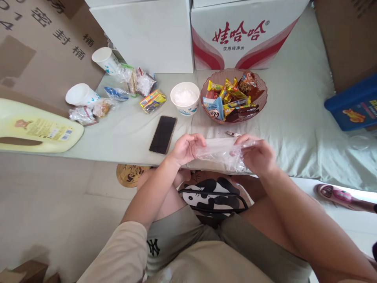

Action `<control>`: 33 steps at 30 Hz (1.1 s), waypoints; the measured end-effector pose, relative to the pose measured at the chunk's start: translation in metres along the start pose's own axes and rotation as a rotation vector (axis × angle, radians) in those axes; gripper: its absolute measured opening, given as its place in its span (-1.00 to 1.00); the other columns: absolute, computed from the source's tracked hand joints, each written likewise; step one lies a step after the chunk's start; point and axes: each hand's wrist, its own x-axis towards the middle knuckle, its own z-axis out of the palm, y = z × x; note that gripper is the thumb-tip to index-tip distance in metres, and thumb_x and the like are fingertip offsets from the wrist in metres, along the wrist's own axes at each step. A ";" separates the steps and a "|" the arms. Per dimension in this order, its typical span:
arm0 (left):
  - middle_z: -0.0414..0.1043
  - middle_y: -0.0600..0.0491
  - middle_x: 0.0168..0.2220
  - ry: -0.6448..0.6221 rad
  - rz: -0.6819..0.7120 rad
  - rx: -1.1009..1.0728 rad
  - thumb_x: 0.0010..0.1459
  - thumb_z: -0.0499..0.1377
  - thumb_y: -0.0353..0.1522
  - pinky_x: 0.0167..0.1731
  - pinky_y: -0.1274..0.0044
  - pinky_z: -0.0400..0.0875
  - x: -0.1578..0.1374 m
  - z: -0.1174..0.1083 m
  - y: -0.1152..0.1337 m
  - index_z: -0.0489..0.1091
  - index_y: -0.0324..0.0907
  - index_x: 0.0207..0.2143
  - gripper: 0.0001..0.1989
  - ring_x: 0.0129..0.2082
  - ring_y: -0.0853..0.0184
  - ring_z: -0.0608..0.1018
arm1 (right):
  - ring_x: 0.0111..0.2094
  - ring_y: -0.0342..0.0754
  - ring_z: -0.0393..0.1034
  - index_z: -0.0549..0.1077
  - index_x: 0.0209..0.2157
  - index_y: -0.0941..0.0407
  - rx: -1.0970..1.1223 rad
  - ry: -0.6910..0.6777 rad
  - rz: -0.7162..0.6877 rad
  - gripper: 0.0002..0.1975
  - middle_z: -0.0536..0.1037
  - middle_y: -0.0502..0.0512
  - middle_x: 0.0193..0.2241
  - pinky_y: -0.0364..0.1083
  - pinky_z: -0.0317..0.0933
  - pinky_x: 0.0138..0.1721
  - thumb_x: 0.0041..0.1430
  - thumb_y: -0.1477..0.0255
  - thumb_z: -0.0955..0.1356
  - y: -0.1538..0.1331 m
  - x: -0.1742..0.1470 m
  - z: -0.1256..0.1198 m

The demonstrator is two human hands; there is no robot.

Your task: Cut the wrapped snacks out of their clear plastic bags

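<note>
Between my two hands a clear plastic bag is stretched out over the table's front edge. My left hand is closed on its left end, fingers curled. At the other end my right hand pinches the bag, slightly smeared by motion. Just beyond the bag lies a small pen-like item, partly hidden by my right fingers. A pink glass bowl of wrapped snacks stands behind it. To the bowl's left is a paper cup with white contents. A black phone lies left of my left hand.
White boxes line the back. Further left are two paper cups, several wrapped snacks and a yellow jug. A blue container stands at right. Below the table are a panda-patterned item and another person's foot.
</note>
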 end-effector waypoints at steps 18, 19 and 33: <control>0.53 0.03 -0.29 0.406 0.597 0.729 0.15 0.34 -0.19 -0.15 0.46 0.52 0.007 -0.009 -0.023 0.40 -0.14 -0.25 -0.74 -0.25 0.34 0.60 | -0.31 -0.02 0.37 0.40 -0.33 0.05 -0.537 0.189 -0.180 -0.83 0.53 0.04 -0.36 -0.01 0.23 -0.20 0.11 0.26 0.40 0.018 0.003 0.008; 0.57 -0.03 -0.17 0.327 0.550 0.746 0.15 0.34 -0.14 -0.07 0.42 0.53 0.005 -0.006 -0.027 0.42 -0.14 -0.16 -0.67 -0.15 0.28 0.62 | -0.30 -0.02 0.38 0.38 -0.32 0.04 -0.515 0.147 -0.201 -0.83 0.53 0.05 -0.34 -0.01 0.24 -0.19 0.16 0.25 0.38 0.019 0.002 0.011; 0.64 0.00 -0.28 0.149 0.257 0.528 0.16 0.28 -0.04 -0.13 0.42 0.48 0.002 0.020 -0.034 0.59 -0.18 -0.25 -0.62 -0.21 0.21 0.61 | -0.35 -0.08 0.33 0.39 -0.17 0.03 -0.370 0.213 -0.101 -0.61 0.49 0.04 -0.30 -0.07 0.25 -0.31 0.04 0.17 0.49 0.019 0.002 0.023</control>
